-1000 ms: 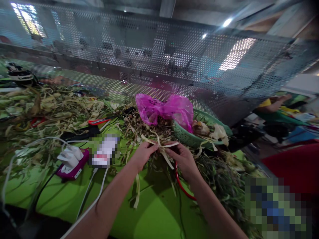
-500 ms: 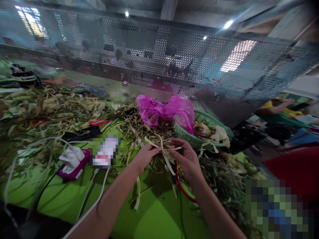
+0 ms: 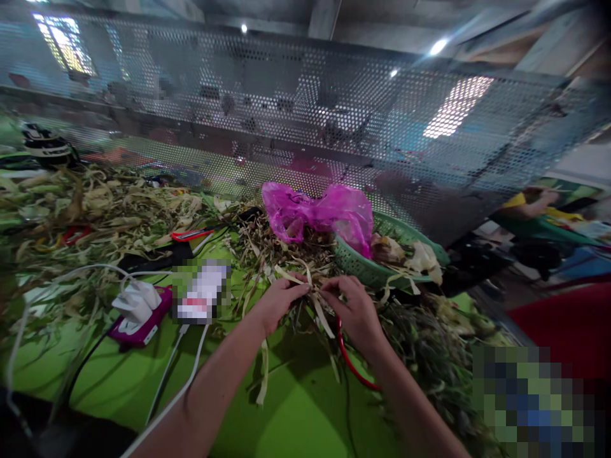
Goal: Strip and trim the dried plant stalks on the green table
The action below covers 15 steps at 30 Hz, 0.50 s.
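Near the middle, my left hand (image 3: 281,302) pinches pale dried husk strips (image 3: 323,316) between thumb and fingers. My right hand (image 3: 351,305) is close beside it on the right, fingers bent together at the strips' other side. Several strips cross between the two hands; one points down toward the table. Under and behind my fingers lies a pile of dry brown plant scraps (image 3: 258,242). A red curved handle or tube (image 3: 351,362) lies below my right hand, partly covered by the wrist.
A green basket (image 3: 363,270) holds dried husks and a pink plastic bag (image 3: 319,213). To the left are a phone (image 3: 203,292), a purple power strip (image 3: 160,312) with white plugs, and a husk heap (image 3: 95,203). A perforated metal screen (image 3: 267,114) stands behind the green table (image 3: 296,407).
My right hand's fingers have drawn in and curled lower at the strips. My left hand stays nearly in place, still pinching.
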{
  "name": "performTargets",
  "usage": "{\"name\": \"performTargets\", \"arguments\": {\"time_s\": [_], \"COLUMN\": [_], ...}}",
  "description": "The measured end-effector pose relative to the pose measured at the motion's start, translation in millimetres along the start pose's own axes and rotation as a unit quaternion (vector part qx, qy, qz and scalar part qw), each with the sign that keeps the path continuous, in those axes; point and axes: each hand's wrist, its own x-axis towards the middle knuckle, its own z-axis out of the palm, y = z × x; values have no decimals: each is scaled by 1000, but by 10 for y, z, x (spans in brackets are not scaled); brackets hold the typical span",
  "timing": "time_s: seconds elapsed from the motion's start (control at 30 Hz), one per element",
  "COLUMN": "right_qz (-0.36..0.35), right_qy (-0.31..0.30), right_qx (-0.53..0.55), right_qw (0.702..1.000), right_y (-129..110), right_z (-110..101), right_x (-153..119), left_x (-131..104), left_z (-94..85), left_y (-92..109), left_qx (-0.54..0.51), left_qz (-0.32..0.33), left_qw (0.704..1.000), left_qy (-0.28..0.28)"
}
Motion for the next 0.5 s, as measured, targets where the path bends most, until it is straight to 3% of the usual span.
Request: {"name": "performTargets", "arguments": {"time_s": [0.07, 0.2, 0.3, 0.4, 0.5], "right_qz": [82, 205, 212, 176, 149], "right_qy": [-43, -106, -107, -51, -20], "right_qx": [110, 279, 260, 188, 161], "right_qw": [990, 932, 936, 965, 975], "right_y": [-9, -18, 3, 24, 19], "right_z": [32, 70, 65, 57, 66], "right_x": [-10, -29, -30, -20, -17], "left_x": [-1, -13, -4, 26, 49], "left_z": [14, 33, 14, -16, -22], "left_y": [11, 27, 18, 0, -29], "left_qx": [19, 34, 50, 119, 202], "left_qz": [24, 53, 62, 110, 157], "left_qw": [999, 998, 997, 987, 967], "left_qy": [10, 13, 5, -1, -10]}}
